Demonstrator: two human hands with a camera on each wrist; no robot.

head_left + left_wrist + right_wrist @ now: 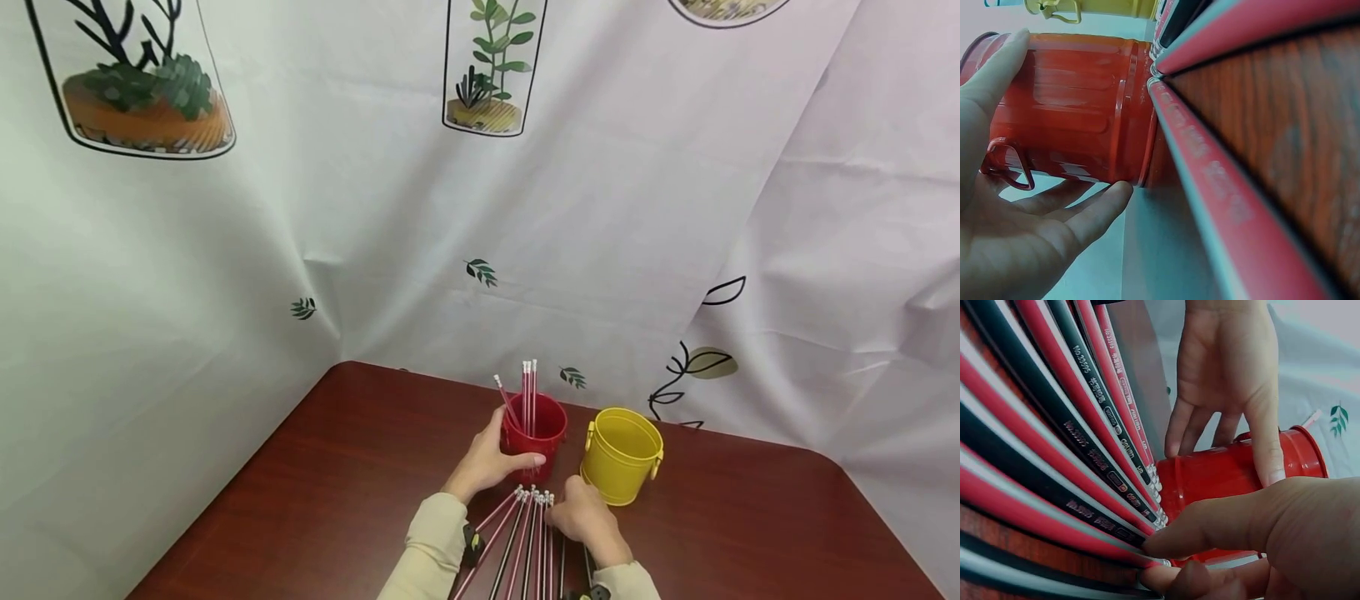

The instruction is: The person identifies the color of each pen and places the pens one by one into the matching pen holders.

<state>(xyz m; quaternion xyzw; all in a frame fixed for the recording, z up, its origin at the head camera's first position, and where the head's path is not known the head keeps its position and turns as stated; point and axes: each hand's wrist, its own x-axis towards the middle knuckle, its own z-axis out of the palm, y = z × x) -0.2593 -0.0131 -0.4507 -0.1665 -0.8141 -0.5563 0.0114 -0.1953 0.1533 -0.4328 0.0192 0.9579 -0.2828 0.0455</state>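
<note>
My left hand (482, 463) holds a small red bucket (552, 427), its thumb across the near side and its fingers around the other side, as the left wrist view shows. Several red-striped pencils (529, 387) stand in that bucket, eraser ends up. Before it, red and black pencils (1100, 419) lie fanned on the table, white erasers towards the bucket. At the right of the fan my right hand (587, 515) pinches a red pencil (1094, 540) near its eraser end between thumb and finger; the other fingers are curled.
A yellow bucket (621, 463) with side handles stands right of the red one, close to my right hand. Both are on a dark red-brown wooden table (315, 483). A white printed curtain (390, 208) hangs behind the table and along its left side.
</note>
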